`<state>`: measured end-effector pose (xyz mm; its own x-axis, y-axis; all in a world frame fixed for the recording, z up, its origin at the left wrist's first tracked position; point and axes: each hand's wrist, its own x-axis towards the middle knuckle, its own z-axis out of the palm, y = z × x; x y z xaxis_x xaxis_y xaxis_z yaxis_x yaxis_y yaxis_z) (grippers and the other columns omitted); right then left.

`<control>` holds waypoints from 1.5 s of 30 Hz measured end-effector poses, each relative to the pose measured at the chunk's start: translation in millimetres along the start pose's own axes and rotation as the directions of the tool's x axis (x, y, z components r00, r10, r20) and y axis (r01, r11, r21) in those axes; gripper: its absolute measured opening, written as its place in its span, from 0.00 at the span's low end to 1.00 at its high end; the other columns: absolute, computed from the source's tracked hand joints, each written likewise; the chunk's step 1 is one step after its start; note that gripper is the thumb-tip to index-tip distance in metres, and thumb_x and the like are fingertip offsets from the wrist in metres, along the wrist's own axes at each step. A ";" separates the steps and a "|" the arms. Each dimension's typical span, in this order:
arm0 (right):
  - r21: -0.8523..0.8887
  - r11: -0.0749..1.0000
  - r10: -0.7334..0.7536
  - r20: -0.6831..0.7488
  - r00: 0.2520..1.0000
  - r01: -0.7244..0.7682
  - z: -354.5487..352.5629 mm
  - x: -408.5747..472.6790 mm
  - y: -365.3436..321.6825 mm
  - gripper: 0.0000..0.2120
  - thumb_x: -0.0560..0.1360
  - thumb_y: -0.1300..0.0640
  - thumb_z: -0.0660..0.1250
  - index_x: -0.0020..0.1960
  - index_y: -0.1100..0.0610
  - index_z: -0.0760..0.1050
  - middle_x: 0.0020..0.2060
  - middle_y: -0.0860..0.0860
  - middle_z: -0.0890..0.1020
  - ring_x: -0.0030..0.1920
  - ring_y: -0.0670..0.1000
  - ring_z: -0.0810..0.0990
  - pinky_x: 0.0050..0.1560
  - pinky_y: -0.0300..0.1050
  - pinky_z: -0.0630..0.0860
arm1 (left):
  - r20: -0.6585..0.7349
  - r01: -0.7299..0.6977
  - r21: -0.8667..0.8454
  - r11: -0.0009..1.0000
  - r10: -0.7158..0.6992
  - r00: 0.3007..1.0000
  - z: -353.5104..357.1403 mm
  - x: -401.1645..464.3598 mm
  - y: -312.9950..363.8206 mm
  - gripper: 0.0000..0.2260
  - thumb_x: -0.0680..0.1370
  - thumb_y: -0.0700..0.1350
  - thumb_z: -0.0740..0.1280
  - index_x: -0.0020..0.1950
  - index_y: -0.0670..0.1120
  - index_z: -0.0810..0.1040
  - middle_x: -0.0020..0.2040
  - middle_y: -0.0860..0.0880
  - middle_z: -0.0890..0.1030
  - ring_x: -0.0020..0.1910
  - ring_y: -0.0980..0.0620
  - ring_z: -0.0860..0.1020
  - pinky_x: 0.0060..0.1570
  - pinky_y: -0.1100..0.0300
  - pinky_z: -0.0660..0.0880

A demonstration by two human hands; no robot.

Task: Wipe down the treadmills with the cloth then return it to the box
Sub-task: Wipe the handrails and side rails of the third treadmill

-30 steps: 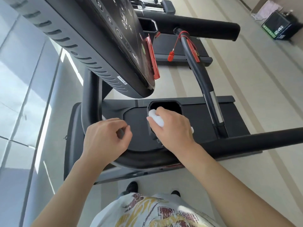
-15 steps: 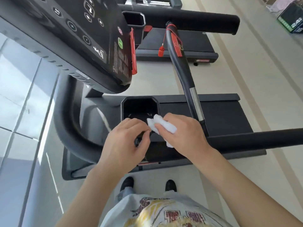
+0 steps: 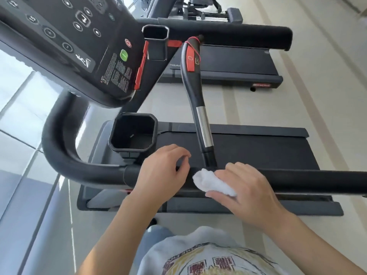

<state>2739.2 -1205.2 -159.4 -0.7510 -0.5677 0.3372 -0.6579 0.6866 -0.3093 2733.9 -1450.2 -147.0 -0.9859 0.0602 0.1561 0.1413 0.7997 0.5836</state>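
Now white cloth (image 3: 213,183) clamped under right hand (image 3: 245,192) on handrail (image 3: 309,180); left hand (image 3: 161,171) alongside, loosely curled, empty.

Layout as I see it from the head camera. Nearest me, the handrail (image 3: 297,180) runs across the view, left to right. On it: my left hand (image 3: 158,171), and just to its right the cloth (image 3: 210,182) under my right hand (image 3: 248,193). Beyond the rail, left: the cup holder (image 3: 133,133). Right of that, a grip bar (image 3: 198,100) rises from the rail. Below and behind both: the treadmill belt (image 3: 258,149). Above left: the console (image 3: 79,42). Farther back, behind the belt: a second treadmill (image 3: 228,64).
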 end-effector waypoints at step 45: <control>-0.052 0.999 -0.016 -0.086 0.996 0.011 40.1 288.8 86.6 0.13 0.75 0.44 0.68 0.44 0.54 0.79 0.40 0.47 0.71 0.41 0.56 0.75 0.41 0.46 0.67 | -0.209 0.302 0.304 0.903 -0.247 0.946 34.7 14.5 8.6 0.17 0.75 0.51 0.63 0.30 0.50 0.62 0.25 0.53 0.64 0.25 0.51 0.65 0.27 0.64 0.54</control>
<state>2463.1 -1327.9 -124.5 -0.7329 -0.5374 0.4171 -0.6627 0.7027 -0.2590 2717.7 -1421.7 -167.4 -0.9492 -0.2647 0.1701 -0.1977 0.9222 0.3322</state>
